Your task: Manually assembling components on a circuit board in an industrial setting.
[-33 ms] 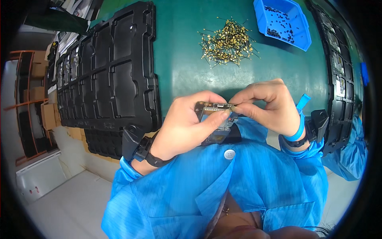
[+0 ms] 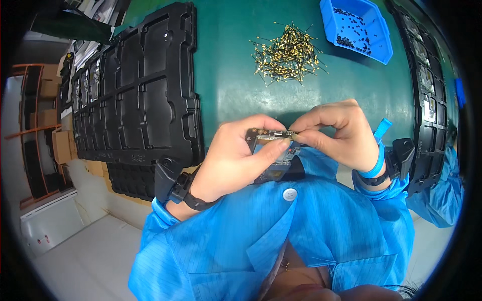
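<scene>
My left hand (image 2: 235, 159) is wrapped round a phone chassis (image 2: 273, 173) with its circuit board bared, held tilted close to my chest. The thumb lies across its face and the fingers sit behind its far edge. At the chassis's upper right corner, the thumb and forefinger of my right hand (image 2: 341, 131) are pinched together. Whatever is between those fingertips is too small and hidden to make out. Beyond both hands, a heap of thin black cables with gold-coloured ends (image 2: 290, 54) lies on the green tabletop (image 2: 226, 75).
On the left stands a large black compartment tray (image 2: 145, 90) with a few phone parts (image 2: 90, 83) at its far side. A blue bin (image 2: 359, 30) of small black pieces is at the back right. Another black tray (image 2: 424, 75) with boards runs along the right edge.
</scene>
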{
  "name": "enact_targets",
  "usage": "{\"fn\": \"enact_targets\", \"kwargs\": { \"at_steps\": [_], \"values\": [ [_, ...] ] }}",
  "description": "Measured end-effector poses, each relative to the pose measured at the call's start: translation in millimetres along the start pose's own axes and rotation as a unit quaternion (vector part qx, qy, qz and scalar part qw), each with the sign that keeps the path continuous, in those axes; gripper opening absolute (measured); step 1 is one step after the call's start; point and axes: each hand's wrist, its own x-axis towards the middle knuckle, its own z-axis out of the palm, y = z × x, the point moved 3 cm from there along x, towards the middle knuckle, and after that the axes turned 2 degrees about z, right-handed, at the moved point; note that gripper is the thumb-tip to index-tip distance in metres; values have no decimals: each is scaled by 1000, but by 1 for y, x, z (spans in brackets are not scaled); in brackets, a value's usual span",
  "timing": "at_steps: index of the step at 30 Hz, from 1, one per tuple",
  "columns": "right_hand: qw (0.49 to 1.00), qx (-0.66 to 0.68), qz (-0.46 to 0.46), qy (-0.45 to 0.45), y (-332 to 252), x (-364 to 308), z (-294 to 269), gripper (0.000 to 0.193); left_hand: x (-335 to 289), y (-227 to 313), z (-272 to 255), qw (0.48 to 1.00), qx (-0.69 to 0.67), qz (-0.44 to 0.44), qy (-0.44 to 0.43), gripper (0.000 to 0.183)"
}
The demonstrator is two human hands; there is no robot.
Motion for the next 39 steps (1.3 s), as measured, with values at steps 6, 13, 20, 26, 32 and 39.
{"fn": "enact_targets", "kwargs": {
  "at_steps": [6,13,20,26,32,39],
  "values": [
    [1000,-13,3,8,1,2,-2,10,4,0,-1,1000,-8,20,17,17],
    [997,12,4,70,18,7,-10,12,6,-8,-25,989,-80,82,98,13],
    [955,-251,-155,32,27,13,4,15,6,-11,-34,971,-162,112,136,12],
    [903,-363,-227,-37,48,11,20,16,6,-11,-35,968,-174,122,130,12],
    [854,-431,-275,-97,45,20,19,13,8,-15,-31,970,-196,86,119,10],
    [846,-442,-285,-91,56,22,20,11,10,-19,-32,967,-203,99,118,17]
  ]
}}
